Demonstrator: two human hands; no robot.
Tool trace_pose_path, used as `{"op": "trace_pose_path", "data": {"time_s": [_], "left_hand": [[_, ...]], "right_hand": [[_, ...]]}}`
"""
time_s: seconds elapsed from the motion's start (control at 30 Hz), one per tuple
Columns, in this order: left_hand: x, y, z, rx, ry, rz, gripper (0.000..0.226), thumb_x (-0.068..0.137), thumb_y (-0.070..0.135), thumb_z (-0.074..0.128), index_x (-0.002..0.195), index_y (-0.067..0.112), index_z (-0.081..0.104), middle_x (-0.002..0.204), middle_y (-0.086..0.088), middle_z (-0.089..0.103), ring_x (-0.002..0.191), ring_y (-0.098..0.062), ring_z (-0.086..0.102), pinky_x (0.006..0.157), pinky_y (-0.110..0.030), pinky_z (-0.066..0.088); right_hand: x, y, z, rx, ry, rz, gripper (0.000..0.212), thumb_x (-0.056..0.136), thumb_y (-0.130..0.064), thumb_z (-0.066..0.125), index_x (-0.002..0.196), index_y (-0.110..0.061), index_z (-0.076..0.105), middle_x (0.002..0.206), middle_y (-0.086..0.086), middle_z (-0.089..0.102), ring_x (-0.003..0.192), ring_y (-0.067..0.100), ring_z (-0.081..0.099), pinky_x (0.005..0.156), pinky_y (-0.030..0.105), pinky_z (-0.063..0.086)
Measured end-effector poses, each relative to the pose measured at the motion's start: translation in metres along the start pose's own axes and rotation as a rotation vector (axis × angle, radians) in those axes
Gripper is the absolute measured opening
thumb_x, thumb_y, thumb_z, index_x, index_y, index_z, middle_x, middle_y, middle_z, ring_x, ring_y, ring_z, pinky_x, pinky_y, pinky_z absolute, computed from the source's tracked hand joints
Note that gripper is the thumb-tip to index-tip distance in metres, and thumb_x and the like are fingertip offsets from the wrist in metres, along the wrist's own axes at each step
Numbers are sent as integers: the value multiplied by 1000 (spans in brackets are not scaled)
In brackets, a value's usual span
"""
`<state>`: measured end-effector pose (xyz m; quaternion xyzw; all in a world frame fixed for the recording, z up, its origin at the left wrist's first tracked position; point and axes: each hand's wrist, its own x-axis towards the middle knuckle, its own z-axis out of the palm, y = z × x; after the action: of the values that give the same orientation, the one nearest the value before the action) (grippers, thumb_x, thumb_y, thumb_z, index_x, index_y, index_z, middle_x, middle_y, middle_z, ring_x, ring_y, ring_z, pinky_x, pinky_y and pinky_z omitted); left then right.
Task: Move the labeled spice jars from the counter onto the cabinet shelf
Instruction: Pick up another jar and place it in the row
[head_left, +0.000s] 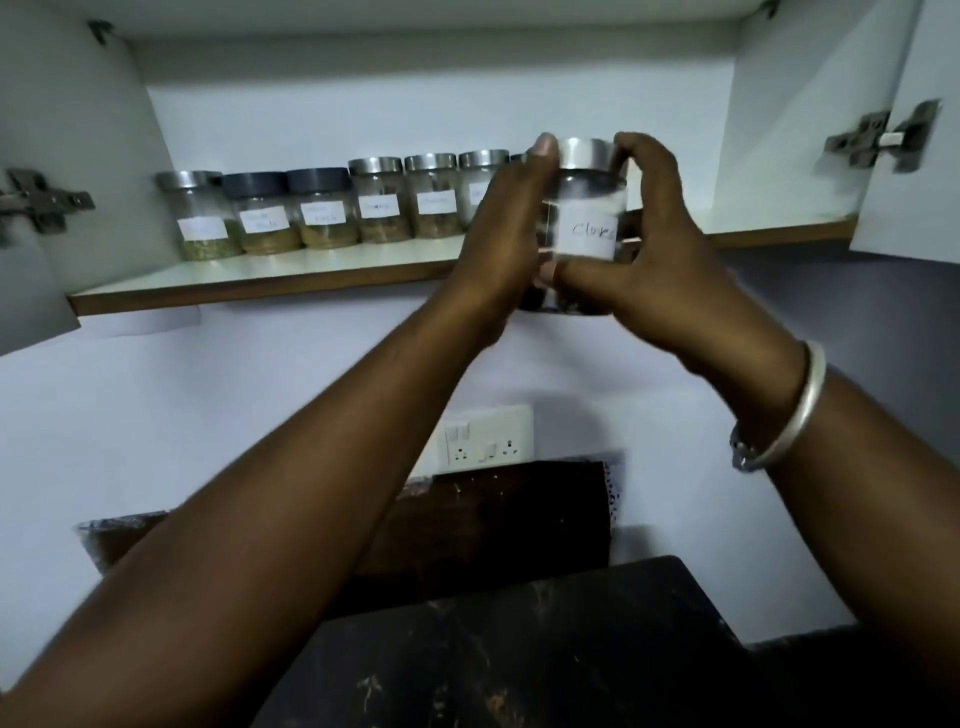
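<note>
Evidently the clove jar (587, 228) is in the air just in front of the shelf's front edge (260, 288), not yet set down; its base hangs lower than that edge. Both hands carry it. The left grip (506, 228) is clamped on the jar's left side, with the thumb tip up against the steel lid (587, 153). The right grip (670, 249) is clamped on the right side, with fingers curled over the lid rim and the thumb crossing under the white label. Holding it at lid and base from 2 sides probably keeps the glass upright and the handwritten label facing outward, as the labels in the row do.

On the shelf, 6 labeled jars (332, 213) stand in a row from near the left edge toward the middle, touching or nearly so, labels to the front. A dark sliver behind the left grip may be a 7th; I cannot tell. The row seems built left to right, so the likely slot is just past its right end, about where the jar is being held.

Below, the dark bench (519, 649) shows no jars in the part in view, so the task looks close to done. A silver bangle (795, 410) sits on the right wrist, and a socket plate (488, 436) is on the wall.
</note>
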<state>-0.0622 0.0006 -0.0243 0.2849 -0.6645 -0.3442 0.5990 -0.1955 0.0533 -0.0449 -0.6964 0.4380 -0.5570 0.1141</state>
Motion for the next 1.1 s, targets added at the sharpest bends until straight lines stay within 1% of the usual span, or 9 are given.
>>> {"op": "trace_pose_path", "data": {"time_s": [0.07,0.13,0.27,0.4,0.57,0.73,0.83,0.97,1.1], "left_hand": [[37,-12,-9,336,77,152,53,99,58,36,120,18,65,114,-5,70,106,-22,67,92,-44,55],[69,-33,-26,782,98,241,58,96,54,31,125,15,63,122,-10,66,116,-28,59,94,-40,47],[98,-68,-41,1303,-74,80,54,99,47,29,116,10,64,121,-19,64,113,-41,59,95,-49,46],[111,-80,-38,1294,-103,44,46,94,46,26,91,15,60,110,-18,65,102,-41,62,87,-47,51],[119,-87,-42,1326,-147,16,50,87,49,20,102,20,58,117,-13,64,105,-38,59,86,-48,50],[125,-92,-42,1348,-186,23,43,84,51,13,94,22,44,112,-12,64,95,-34,56,74,-43,44],[126,-92,-39,1345,-117,-13,38,96,47,23,100,22,51,103,-9,61,92,-31,55,81,-45,50],[126,-94,-40,1305,-151,-19,65,84,51,16,127,22,55,123,-10,63,106,-36,58,89,-52,51],[125,-92,-40,1376,-182,20,68,81,51,14,127,21,54,124,-10,63,105,-37,57,89,-56,51]], "right_hand": [[33,11,-8,-93,40,-15,98,76,-25,82,153,-36,21,126,-4,58,100,20,68,86,44,62],[73,27,-16,-235,74,-35,103,75,-24,82,156,-31,18,128,-4,55,100,23,64,88,39,57],[155,70,-30,-423,93,37,114,73,-22,86,159,-23,12,127,8,56,99,27,57,84,33,47],[224,123,-25,-450,74,181,115,77,-22,85,160,-14,5,132,19,58,108,37,62,91,42,55],[269,158,0,-456,4,303,122,81,-22,86,161,-10,-5,145,23,51,126,42,56,99,44,49],[297,178,15,-478,-77,277,115,79,-27,86,156,-10,3,132,24,55,117,43,60,93,49,54],[304,194,17,-496,-84,280,116,82,-24,84,158,-13,-3,126,24,57,114,44,61,95,54,53],[305,204,12,-517,-114,262,104,80,-24,85,151,-12,9,104,18,58,104,46,66,86,53,54],[304,209,12,-522,-106,217,113,81,-28,84,158,-16,2,126,24,61,113,45,63,94,50,51]]}}
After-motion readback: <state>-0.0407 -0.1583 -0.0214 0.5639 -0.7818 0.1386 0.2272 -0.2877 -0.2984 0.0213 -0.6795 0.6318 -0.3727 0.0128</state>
